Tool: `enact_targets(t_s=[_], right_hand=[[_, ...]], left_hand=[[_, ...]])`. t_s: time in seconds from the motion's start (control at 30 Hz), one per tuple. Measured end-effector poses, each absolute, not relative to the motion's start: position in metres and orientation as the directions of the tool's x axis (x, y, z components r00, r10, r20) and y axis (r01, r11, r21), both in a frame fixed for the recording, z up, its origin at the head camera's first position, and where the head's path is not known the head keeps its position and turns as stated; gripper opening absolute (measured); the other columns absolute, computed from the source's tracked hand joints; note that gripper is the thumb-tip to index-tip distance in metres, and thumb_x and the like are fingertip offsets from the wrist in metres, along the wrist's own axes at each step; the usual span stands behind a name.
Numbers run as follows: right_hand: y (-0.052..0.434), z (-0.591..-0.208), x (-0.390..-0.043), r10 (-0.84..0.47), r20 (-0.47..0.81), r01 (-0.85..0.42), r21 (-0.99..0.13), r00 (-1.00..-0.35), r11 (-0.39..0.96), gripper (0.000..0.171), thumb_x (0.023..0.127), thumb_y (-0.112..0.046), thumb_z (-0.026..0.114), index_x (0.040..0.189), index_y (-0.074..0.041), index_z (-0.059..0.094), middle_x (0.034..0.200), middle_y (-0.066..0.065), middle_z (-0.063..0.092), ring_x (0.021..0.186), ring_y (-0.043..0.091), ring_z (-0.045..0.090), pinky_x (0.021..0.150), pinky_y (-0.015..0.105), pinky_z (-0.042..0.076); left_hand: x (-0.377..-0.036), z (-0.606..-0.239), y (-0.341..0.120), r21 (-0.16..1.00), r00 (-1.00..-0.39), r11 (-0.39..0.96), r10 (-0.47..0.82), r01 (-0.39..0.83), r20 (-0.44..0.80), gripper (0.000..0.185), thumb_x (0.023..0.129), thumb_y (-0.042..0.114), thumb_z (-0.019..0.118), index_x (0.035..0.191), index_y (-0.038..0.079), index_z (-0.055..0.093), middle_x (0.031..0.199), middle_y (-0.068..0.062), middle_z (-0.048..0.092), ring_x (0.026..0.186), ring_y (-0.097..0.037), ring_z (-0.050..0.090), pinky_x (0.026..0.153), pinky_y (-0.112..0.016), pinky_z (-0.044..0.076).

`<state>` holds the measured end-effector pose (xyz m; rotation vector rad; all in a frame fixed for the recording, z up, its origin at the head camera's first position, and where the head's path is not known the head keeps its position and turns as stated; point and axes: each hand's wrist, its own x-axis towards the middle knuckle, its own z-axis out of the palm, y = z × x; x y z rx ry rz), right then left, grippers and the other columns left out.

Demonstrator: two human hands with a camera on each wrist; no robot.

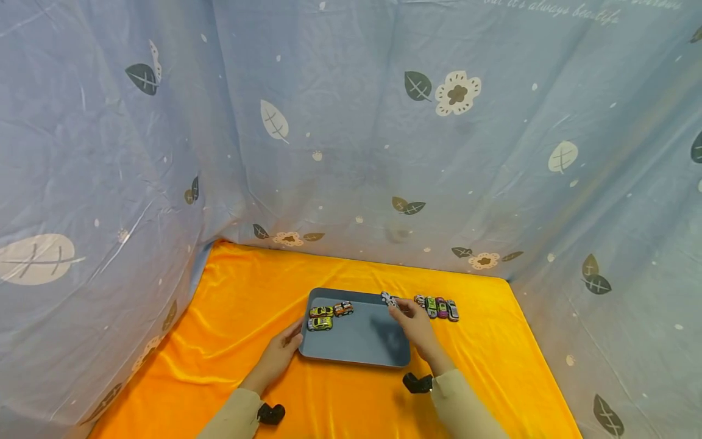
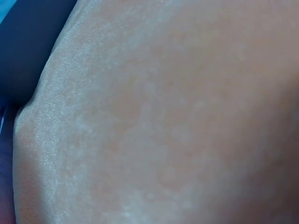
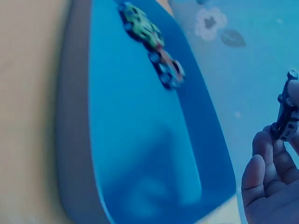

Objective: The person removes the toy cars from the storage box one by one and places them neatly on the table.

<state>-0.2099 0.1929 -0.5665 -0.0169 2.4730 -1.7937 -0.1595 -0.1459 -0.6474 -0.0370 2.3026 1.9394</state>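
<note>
A grey-blue tray (image 1: 356, 347) lies on the orange cloth. Inside its left part are a yellow toy car (image 1: 320, 324), another yellow car (image 1: 321, 311) behind it and an orange one (image 1: 343, 308). My left hand (image 1: 280, 353) holds the tray's left side, thumb near the rim; skin fills most of the left wrist view, beside a dark strip of tray (image 2: 32, 42). My right hand (image 1: 417, 329) pinches a white-and-black toy car (image 1: 389, 299) above the tray's far right corner. In the right wrist view this car (image 3: 286, 112) is between the fingertips, clear of the tray.
Several toy cars (image 1: 442, 308) stand side by side in a row on the orange cloth (image 1: 493, 353), just right of the tray. Blue patterned curtains (image 1: 340, 158) hang behind and at both sides.
</note>
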Motion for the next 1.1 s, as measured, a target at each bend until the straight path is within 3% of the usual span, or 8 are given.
enact_targets(t_s=[0.2,0.43,0.67,0.9,1.1], right_hand=[[0.222,-0.568,-0.211,0.034,-0.128,0.133,-0.96,-0.991,0.248,0.057,0.09,-0.048,0.064,0.13,-0.008,0.057,0.118,0.024,0.058,0.105,0.041,0.054,0.086,0.049,0.05],[0.249,-0.582,-0.21,0.116,-0.18,0.202,-0.952,-0.977,0.228,0.061,0.093,-0.045,0.061,0.133,0.0,0.05,0.126,0.021,0.056,0.114,0.035,0.053,0.097,0.049,0.046],[0.265,-0.588,-0.207,0.178,-0.173,0.211,-0.951,-0.969,0.225,0.059,0.092,-0.047,0.063,0.128,-0.001,0.052,0.123,0.02,0.056,0.113,0.034,0.054,0.095,0.048,0.047],[0.279,-0.6,-0.198,0.33,-0.084,0.216,-0.895,-0.94,0.389,0.056,0.093,-0.047,0.061,0.122,0.001,0.056,0.11,0.017,0.056,0.094,0.025,0.054,0.07,0.029,0.05],[0.279,-0.612,-0.192,0.393,-0.075,0.266,-0.849,-0.916,0.457,0.054,0.094,-0.042,0.062,0.117,0.005,0.052,0.099,0.019,0.055,0.078,0.024,0.055,0.061,0.029,0.048]], left_hand=[[-0.16,-0.647,-0.146,0.978,-0.991,0.183,0.065,-0.101,-0.115,0.047,0.102,0.022,0.052,0.148,0.024,0.043,0.146,-0.003,0.046,0.136,-0.025,0.038,0.11,-0.047,0.032],[-0.159,-0.646,-0.146,0.979,-0.992,0.178,0.064,-0.101,-0.113,0.047,0.102,0.021,0.052,0.148,0.023,0.043,0.146,-0.004,0.045,0.136,-0.026,0.038,0.11,-0.047,0.033],[-0.16,-0.649,-0.145,0.982,-0.993,0.167,0.07,-0.085,-0.098,0.047,0.101,0.019,0.052,0.147,0.021,0.044,0.146,-0.005,0.046,0.136,-0.026,0.039,0.11,-0.047,0.032],[-0.159,-0.649,-0.146,0.983,-0.993,0.169,0.083,-0.074,-0.089,0.048,0.102,0.021,0.052,0.149,0.02,0.042,0.147,-0.007,0.045,0.136,-0.028,0.037,0.109,-0.049,0.032],[-0.159,-0.648,-0.146,0.98,-0.991,0.171,0.068,-0.105,-0.118,0.047,0.102,0.022,0.052,0.148,0.026,0.043,0.147,-0.002,0.044,0.138,-0.026,0.035,0.11,-0.048,0.031]])
